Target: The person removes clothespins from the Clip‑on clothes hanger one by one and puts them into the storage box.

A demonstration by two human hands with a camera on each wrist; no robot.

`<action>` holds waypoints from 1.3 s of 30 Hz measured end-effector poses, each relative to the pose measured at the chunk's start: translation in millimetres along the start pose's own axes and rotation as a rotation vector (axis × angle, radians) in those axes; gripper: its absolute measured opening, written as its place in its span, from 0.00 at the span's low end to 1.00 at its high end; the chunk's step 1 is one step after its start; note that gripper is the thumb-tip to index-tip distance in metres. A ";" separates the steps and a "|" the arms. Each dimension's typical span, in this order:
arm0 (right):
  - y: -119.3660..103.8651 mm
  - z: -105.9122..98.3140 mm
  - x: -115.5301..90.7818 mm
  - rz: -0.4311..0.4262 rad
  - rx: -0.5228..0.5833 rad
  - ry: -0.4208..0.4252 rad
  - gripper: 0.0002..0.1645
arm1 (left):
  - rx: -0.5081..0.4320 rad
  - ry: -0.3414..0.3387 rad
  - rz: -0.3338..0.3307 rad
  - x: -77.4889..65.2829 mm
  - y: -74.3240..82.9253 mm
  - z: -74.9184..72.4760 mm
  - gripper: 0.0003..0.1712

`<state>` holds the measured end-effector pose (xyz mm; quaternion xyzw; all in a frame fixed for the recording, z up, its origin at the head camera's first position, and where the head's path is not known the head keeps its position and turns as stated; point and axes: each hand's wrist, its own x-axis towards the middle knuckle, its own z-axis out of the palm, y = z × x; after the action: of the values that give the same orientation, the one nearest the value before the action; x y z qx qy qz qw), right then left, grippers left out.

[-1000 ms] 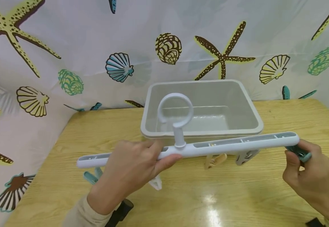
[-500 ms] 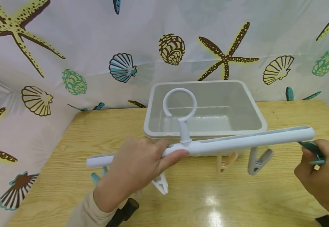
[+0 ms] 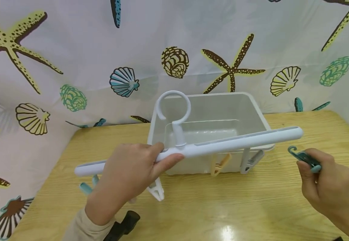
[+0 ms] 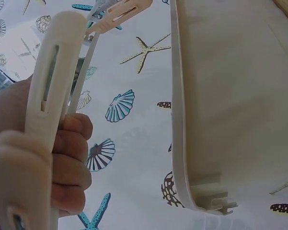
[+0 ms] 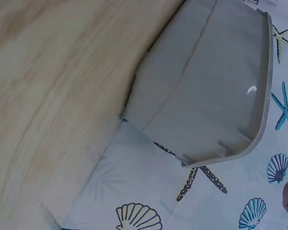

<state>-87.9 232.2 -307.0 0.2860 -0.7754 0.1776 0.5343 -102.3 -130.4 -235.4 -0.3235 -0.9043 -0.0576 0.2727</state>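
Observation:
In the head view my left hand (image 3: 129, 170) grips a pale hanger bar (image 3: 240, 142) just left of its ring-shaped hook (image 3: 178, 135). The bar tilts, its right end higher. Under it hang an orange clothespin (image 3: 221, 164), a grey one (image 3: 251, 162), a white one (image 3: 157, 191) and a light teal one (image 3: 85, 188), partly behind my left wrist. My right hand (image 3: 328, 180) pinches a dark teal clothespin (image 3: 305, 158) whose small curled hook points up-left, apart from the bar. The left wrist view shows fingers (image 4: 69, 163) curled round the bar.
Behind the bar, a light grey plastic bin (image 3: 257, 108) stands on the wooden table (image 3: 192, 214). A white cloth (image 3: 150, 30) printed with shells and starfish rises at the back and sides. A black wrist mount (image 3: 123, 225) sits by the left wrist.
The dark teal clothespin has come off the bar's right end and moved away with my right hand. The bar has shifted left, its right end raised.

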 end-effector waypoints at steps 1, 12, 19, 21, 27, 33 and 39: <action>0.9 0.6 -0.4 -0.005 0.005 -0.010 0.31 | -0.002 -0.007 -0.005 0.1 -1.2 -0.2 0.39; 1.4 -0.1 0.4 -0.004 0.067 -0.045 0.32 | 0.012 -0.091 0.006 1.1 -2.5 11.7 0.40; -3.5 -3.4 1.5 0.024 0.119 -0.051 0.33 | 0.043 -0.071 0.049 -1.1 -0.3 16.6 0.40; -2.6 -4.6 0.2 0.043 0.138 -0.059 0.34 | 0.056 -0.065 0.057 -1.0 0.4 17.0 0.40; 0.7 -8.0 -3.7 0.099 0.134 -0.083 0.35 | 0.068 -0.085 0.080 -0.5 3.3 18.5 0.40; 2.9 -11.7 -4.5 0.111 0.105 -0.095 0.36 | 0.063 -0.078 0.080 -0.9 5.1 20.9 0.40; 5.4 -14.0 1.9 0.113 0.066 -0.068 0.38 | 0.075 -0.062 0.088 -2.5 4.9 22.6 0.39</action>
<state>-81.7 244.1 -299.9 0.2649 -0.8018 0.2232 0.4871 -108.0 -121.6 -256.1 -0.3538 -0.8988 -0.0014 0.2589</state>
